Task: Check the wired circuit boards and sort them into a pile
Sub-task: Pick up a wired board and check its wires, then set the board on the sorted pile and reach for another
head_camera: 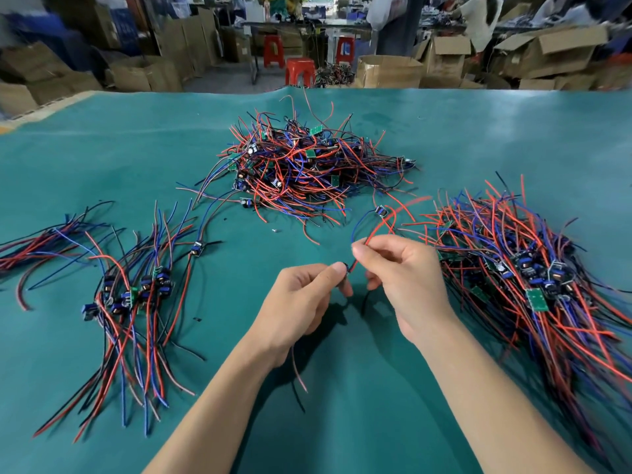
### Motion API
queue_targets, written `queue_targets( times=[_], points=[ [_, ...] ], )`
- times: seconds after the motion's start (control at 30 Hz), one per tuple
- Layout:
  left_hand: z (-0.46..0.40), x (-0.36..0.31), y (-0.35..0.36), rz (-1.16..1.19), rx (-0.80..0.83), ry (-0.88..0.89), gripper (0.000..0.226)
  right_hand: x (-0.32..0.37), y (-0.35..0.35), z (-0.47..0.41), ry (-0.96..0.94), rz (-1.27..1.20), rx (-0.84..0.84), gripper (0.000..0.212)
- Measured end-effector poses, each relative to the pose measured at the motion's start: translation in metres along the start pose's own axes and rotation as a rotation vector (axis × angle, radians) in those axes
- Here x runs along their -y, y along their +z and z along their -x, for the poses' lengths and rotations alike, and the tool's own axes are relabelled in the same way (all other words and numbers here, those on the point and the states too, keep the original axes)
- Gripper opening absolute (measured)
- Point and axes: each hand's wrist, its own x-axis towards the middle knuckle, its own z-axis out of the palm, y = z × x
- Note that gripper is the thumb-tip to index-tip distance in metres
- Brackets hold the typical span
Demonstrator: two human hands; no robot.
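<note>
Left hand [301, 299] pinches a small wired board [345, 268], mostly hidden, held above the surface [342, 422]; right hand [403, 278] pinches its red wire [379, 227]. Best to run every lead taut, turn the board to view the joints, then lay it aligned on the left pile [133, 295].

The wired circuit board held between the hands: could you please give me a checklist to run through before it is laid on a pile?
1. Left hand pinches the small dark circuit board: ok.
2. Right hand pinches its red wire: ok.
3. Board's solder joints intact: cannot tell, too small and mostly hidden by fingers.
4. Held wires clear of the tangled central heap of boards and wires: ok.
5. Combed pile on the right of the green mat within reach: ok.
6. Which pile takes checked boards: cannot tell.
</note>
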Motion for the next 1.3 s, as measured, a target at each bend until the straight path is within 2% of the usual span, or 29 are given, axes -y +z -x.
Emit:
queue_targets(
  times=[0.1,0.17,0.23,0.3,0.43,0.53,0.6,0.73,0.77,0.83,0.9,0.93,1.03,1.1,1.17,1.23,1.3],
  points=[
    [0.002,-0.001,0.0,-0.012,0.048,-0.006,0.037,-0.002,-0.013,-0.012,-0.038,0.043,-0.232,0.024],
    [0.002,-0.001,-0.001,-0.045,0.077,0.003,0.038,-0.003,-0.025,-0.019,-0.061,0.135,-0.372,0.023],
    [0.002,0.0,-0.001,-0.062,0.092,0.009,0.038,-0.002,-0.033,-0.022,-0.12,0.279,-0.461,0.02],
    [0.002,0.0,-0.001,-0.074,0.097,0.012,0.039,-0.001,-0.037,-0.021,-0.19,0.305,-0.492,0.022],
    [0.002,0.001,-0.004,-0.091,0.112,0.018,0.04,0.001,-0.04,-0.025,-0.144,0.14,-0.54,0.023],
    [0.002,0.002,-0.006,-0.052,0.127,0.01,0.038,0.006,-0.046,-0.029,0.023,-0.257,-0.578,0.026],
    [0.001,0.002,-0.005,-0.001,0.121,0.004,0.035,0.009,-0.04,-0.025,0.056,-0.373,-0.561,0.026],
    [-0.002,0.003,-0.005,0.079,0.088,0.026,0.027,0.015,-0.013,-0.013,0.111,-0.445,-0.446,0.016],
    [-0.001,0.003,-0.005,0.102,0.083,0.025,0.025,0.015,-0.008,-0.009,0.149,-0.408,-0.376,0.014],
    [-0.001,0.003,-0.006,0.129,0.077,0.022,0.022,0.01,0.002,-0.001,0.164,-0.218,-0.124,0.013],
    [0.0,0.001,-0.005,0.122,0.081,0.03,0.023,0.005,0.009,0.008,0.099,-0.015,0.155,0.015],
    [0.0,-0.001,-0.003,0.117,0.085,0.031,0.027,0.005,0.011,0.011,0.057,0.047,0.228,0.013],
    [0.002,-0.003,-0.001,0.076,0.056,0.019,0.035,0.007,0.009,0.01,-0.023,0.082,0.209,0.003],
    [0.002,-0.004,0.0,0.046,0.03,0.017,0.035,0.007,0.004,0.008,-0.075,0.099,0.178,0.009],
    [0.003,-0.006,0.001,0.03,0.031,0.013,0.033,0.01,0.0,0.008,-0.121,0.138,0.207,0.005],
    [0.006,-0.01,0.001,0.035,0.07,0.012,0.028,0.015,0.001,0.01,-0.06,0.04,0.221,0.007],
    [0.008,-0.013,0.002,0.046,0.131,0.005,0.026,0.017,-0.001,0.006,0.109,-0.181,0.13,0.019]
  ],
)
